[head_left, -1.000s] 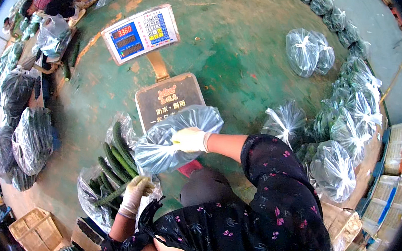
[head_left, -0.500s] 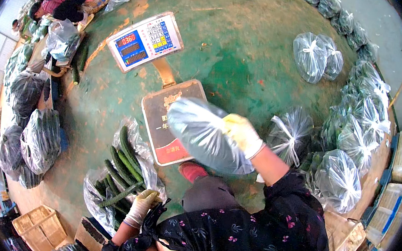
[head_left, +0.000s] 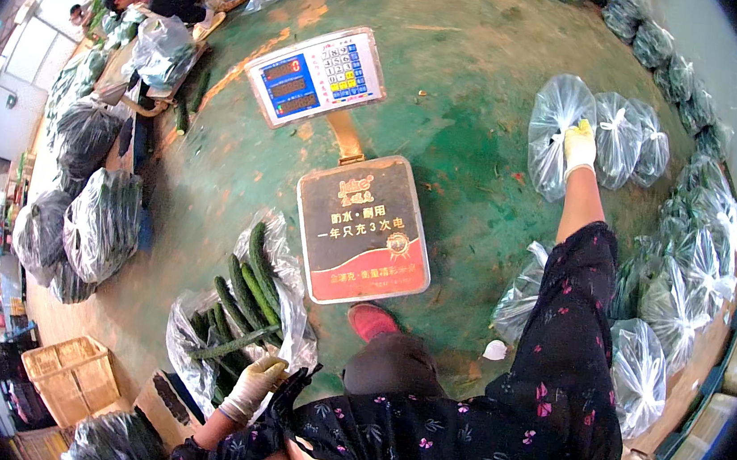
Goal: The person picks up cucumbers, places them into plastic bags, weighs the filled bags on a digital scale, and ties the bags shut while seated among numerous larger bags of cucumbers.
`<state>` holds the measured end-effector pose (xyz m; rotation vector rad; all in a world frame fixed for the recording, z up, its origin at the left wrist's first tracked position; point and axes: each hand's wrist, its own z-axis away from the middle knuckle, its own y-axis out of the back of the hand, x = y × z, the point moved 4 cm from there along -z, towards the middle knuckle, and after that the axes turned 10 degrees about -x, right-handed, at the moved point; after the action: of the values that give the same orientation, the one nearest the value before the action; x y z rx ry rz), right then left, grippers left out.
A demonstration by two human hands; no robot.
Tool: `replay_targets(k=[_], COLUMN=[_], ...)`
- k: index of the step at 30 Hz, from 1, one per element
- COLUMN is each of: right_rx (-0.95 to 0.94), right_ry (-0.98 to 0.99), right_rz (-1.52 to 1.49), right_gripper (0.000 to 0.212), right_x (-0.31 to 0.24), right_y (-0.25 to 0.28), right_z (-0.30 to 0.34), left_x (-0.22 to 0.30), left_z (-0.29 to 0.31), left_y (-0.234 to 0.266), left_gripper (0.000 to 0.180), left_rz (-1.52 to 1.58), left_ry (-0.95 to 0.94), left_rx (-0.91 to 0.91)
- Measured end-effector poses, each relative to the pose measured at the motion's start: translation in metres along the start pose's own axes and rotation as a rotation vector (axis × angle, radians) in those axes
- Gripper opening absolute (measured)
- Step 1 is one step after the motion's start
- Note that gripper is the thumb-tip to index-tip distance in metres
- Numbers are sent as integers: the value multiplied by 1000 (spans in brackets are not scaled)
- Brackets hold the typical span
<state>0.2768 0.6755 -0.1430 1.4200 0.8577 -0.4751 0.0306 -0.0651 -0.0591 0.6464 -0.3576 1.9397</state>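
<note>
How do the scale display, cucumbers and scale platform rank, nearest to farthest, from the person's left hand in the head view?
1. Cucumbers: just beyond the left hand.
2. Scale platform: ahead and right.
3. Scale display: farthest ahead, past the platform.

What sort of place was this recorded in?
Probably a produce-packing shed: there's a digital platform scale, cucumbers in an open plastic bag, and tied plastic bags lined up along the right.

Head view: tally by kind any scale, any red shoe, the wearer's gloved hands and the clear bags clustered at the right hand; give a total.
Clear bags: 3
Gloved left hand and right hand: 2
Scale: 1
Red shoe: 1
Total: 7
</note>
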Motion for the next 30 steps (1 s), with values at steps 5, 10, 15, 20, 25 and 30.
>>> replay_targets(k=[5,10,15,20,25,30], right_rx=[-263,-506,-1122,-1306,-1611,-1843], right_ry=[-57,-46,-174,75,423,659], right_rz=[88,-183,-322,-367,-418,-250], right_gripper=[50,62,52,40,42,40], right_x=[-65,-23,-151,-250,-380,-433], right_y=[-47,-87,-125,-132,-143,-143], right_z=[73,166,289,307,388,482], left_x=[-22,-3,-25,-75,-244,-354], left_z=[20,29,137,263,344,295], left_y=[-17,-28,41,93,66,-19], left_gripper=[24,23,31,29,31,23], left_rz=[192,219,-264,274,584,1077], left_ry=[46,-112,-431,-326,-290,-162], left_rx=[56,-44,372,952,1302,1045])
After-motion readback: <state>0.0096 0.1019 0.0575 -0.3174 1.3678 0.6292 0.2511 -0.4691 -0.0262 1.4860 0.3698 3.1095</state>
